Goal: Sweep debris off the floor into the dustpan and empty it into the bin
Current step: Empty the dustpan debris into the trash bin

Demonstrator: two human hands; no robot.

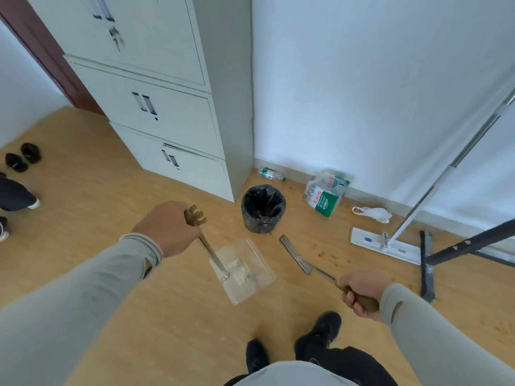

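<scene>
I see a tan wood-grain floor [117, 190] with small brown specks near the white wall [376, 79]. The cabinet [178, 112] is pale grey with dark handles; the door frame [47, 54] beside it is reddish brown. The bin [263, 208] wears a glossy black liner. The dustpan [245, 270] is clear, with pale yellow-white debris [239, 268] inside, on a silver shaft with an olive-brown grip. The broom [296, 255] has the same olive-brown grip and a grey head. My sleeves [92, 296] are light grey, my shoes [320, 335] black. The mop [386, 245] is white, the pack [326, 196] green and white with red lettering, the bottle [271, 174] clear with a green label.
</scene>
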